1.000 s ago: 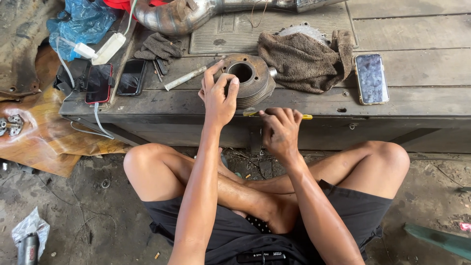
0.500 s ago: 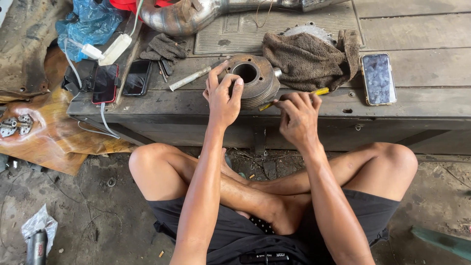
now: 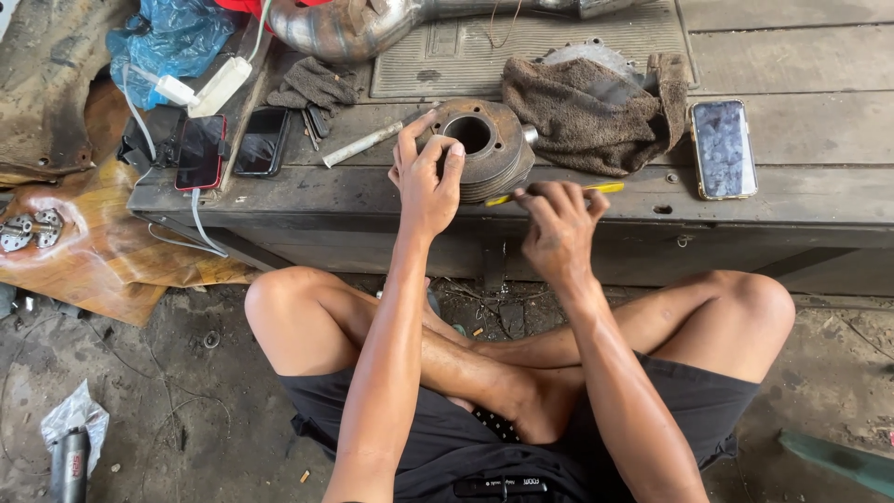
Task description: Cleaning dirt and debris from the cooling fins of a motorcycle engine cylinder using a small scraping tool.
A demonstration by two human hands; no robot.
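I sit cross-legged on the ground before a low wooden bench (image 3: 801, 186). My left hand (image 3: 424, 177) grips the left rim of a round finned metal cylinder (image 3: 489, 154) that lies on the bench, its bore facing up. My right hand (image 3: 557, 224) holds a thin yellow-handled tool (image 3: 596, 189) level, its tip at the cylinder's lower right edge. A short metal rod (image 3: 363, 144) lies just left of the cylinder.
A brown rag (image 3: 587, 112) lies right of the cylinder, a phone (image 3: 720, 147) beyond it. Two phones (image 3: 200, 152) on a charging cable, dark gloves (image 3: 315, 86), an exhaust pipe (image 3: 354, 23) and a rubber mat (image 3: 466, 51) sit on the bench's left and back.
My right hand rose from the bench's front edge and brought the yellow tool up to the cylinder's side. My left hand stays on the cylinder.
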